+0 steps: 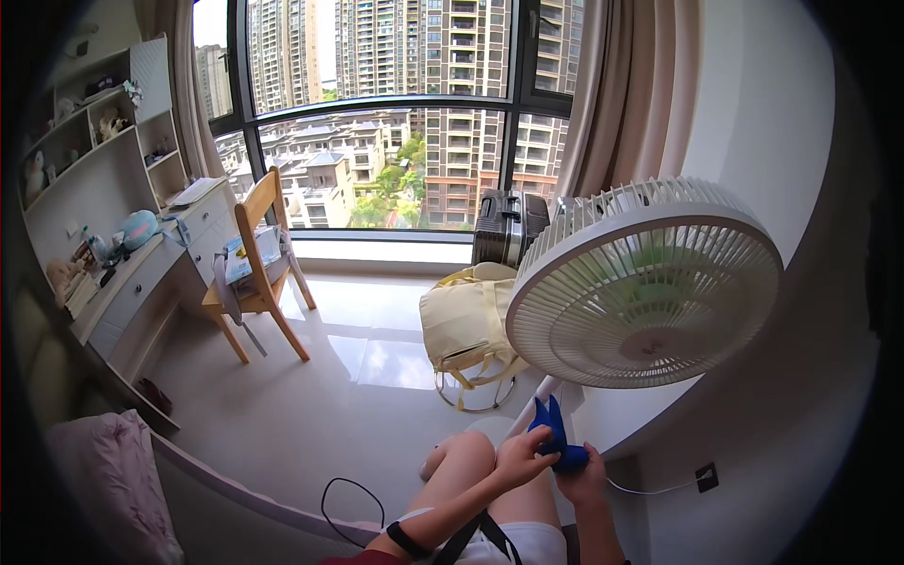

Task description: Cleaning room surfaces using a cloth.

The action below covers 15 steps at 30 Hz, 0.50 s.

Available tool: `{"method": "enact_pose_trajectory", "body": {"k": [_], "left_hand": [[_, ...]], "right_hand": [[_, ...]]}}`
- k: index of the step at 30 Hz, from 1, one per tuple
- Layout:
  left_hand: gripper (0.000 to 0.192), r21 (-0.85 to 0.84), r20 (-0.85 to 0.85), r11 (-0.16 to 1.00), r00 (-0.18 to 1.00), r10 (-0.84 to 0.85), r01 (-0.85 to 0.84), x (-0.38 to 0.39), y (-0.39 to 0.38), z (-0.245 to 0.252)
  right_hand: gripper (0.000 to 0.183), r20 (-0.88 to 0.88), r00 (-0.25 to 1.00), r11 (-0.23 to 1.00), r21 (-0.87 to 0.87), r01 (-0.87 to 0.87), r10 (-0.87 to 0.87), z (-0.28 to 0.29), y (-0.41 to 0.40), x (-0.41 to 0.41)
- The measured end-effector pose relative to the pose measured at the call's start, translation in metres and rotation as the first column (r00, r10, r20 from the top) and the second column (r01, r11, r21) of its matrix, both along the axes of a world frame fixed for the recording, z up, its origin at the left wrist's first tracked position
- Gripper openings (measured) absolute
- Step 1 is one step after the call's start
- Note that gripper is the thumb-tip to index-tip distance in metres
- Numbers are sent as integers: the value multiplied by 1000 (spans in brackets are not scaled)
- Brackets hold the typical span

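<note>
A deep blue folded piece (556, 427) is held up above my lap, just in front of my knees. Two pointed flaps rise from its top, and a rounded end sticks out to the right. Whether it is paper or cloth, I cannot tell. My left hand (522, 460) pinches it from the left, with fingers across its middle. From below and the right, my right hand (583, 482) grips its lower end. Close beyond both hands stands a white pedestal fan (643, 296), its round grille tilted over them and its green blades blurred.
A cream backpack (462, 321) rests on a round metal-legged stool, with a dark hard case (505, 222) behind it. At left are a wooden chair (258, 282) and a cluttered desk (134, 286). A cord runs to a wall socket (706, 477); a black cable (353, 482) loops near my legs.
</note>
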State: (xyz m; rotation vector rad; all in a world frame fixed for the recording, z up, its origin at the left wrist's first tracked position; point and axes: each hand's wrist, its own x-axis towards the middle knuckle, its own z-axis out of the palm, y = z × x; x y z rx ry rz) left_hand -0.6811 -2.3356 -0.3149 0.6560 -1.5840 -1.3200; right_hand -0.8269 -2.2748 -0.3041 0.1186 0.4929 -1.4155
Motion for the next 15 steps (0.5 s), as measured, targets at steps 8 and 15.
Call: {"method": "enact_pose_trajectory", "body": {"k": [8, 15], "left_hand": [[19, -242, 101, 970, 995, -8, 32, 16, 11, 18], [13, -5, 73, 988, 985, -156, 157, 20, 9, 32]], "right_hand": [[60, -455, 690, 827, -307, 471, -562, 44, 24, -4], [63, -409, 334, 489, -368, 791, -849, 114, 14, -6]]}}
